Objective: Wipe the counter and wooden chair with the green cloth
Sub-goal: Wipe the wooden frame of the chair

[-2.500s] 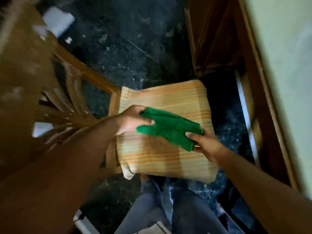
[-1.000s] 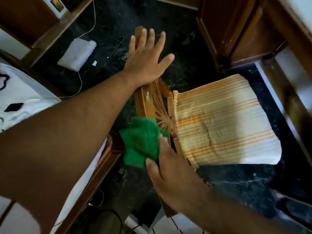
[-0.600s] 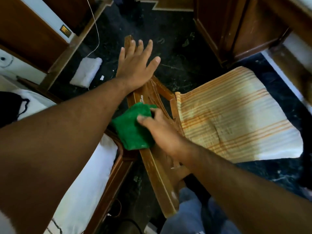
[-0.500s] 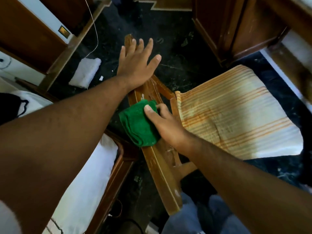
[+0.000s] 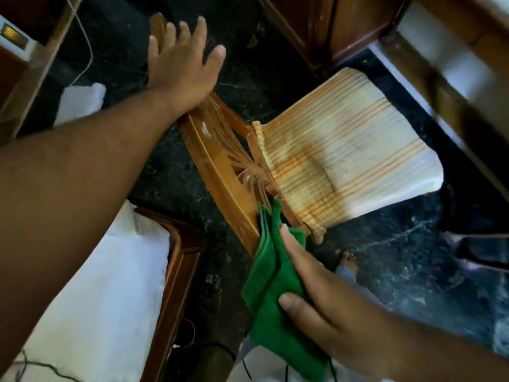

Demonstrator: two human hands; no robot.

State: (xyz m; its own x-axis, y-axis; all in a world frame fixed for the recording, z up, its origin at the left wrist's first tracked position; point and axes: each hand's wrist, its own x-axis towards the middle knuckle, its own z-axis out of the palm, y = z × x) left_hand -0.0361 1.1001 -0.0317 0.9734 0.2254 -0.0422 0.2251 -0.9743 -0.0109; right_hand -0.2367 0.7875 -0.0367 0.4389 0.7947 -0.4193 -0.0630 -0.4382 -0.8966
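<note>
The wooden chair (image 5: 220, 161) stands at the centre, its carved backrest running diagonally and its striped cream-and-orange seat cushion (image 5: 344, 161) to the right. My left hand (image 5: 183, 64) lies flat on the far end of the backrest's top rail, fingers spread. My right hand (image 5: 316, 296) holds the green cloth (image 5: 275, 299) at the near end of the backrest. The cloth's upper tip touches the rail's lower corner, and the rest hangs folded under my fingers.
Dark marble floor (image 5: 385, 257) surrounds the chair. A wooden-framed seat with a white cover (image 5: 96, 285) is at the lower left, close to the chair. Wooden cabinets (image 5: 316, 28) stand at the top, and a white folded cloth (image 5: 80, 103) lies on the floor at left.
My right hand slid the green cloth down the backrest from its middle to its near end. My left hand stayed flat on the far end.
</note>
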